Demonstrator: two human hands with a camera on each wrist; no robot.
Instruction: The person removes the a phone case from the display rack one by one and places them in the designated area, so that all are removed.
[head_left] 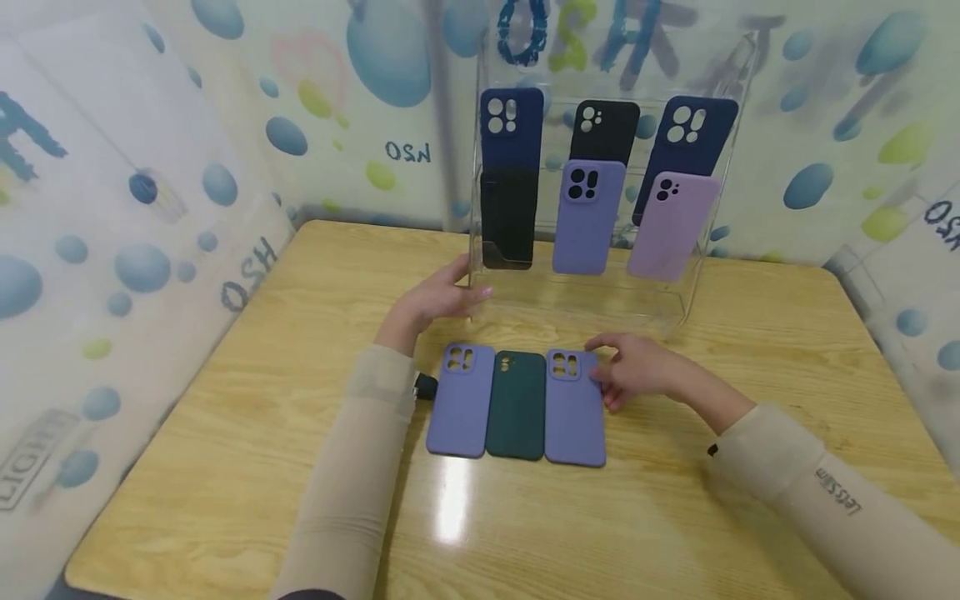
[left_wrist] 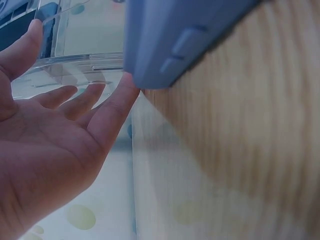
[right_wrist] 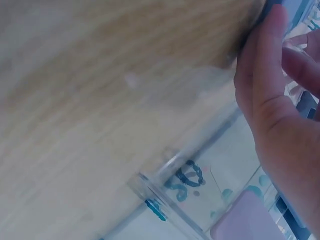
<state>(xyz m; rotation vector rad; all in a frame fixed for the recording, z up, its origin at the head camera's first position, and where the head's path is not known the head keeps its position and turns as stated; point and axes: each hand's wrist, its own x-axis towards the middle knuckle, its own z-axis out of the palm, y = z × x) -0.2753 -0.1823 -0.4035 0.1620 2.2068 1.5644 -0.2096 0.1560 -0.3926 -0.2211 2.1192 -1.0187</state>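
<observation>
Three cases (head_left: 516, 405) lie on the table, six (head_left: 588, 215) on the stand.

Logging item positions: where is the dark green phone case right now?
In the head view, the dark green case lies flat on the wooden table, between two lavender cases, before the clear stand.

Left hand (head_left: 442, 298): touches the clear stand (head_left: 585, 292), at 11 o'clock.
Right hand (head_left: 637, 371): touches the right purple case (head_left: 574, 417).
Green case (head_left: 517, 406): lies in the middle.
</observation>
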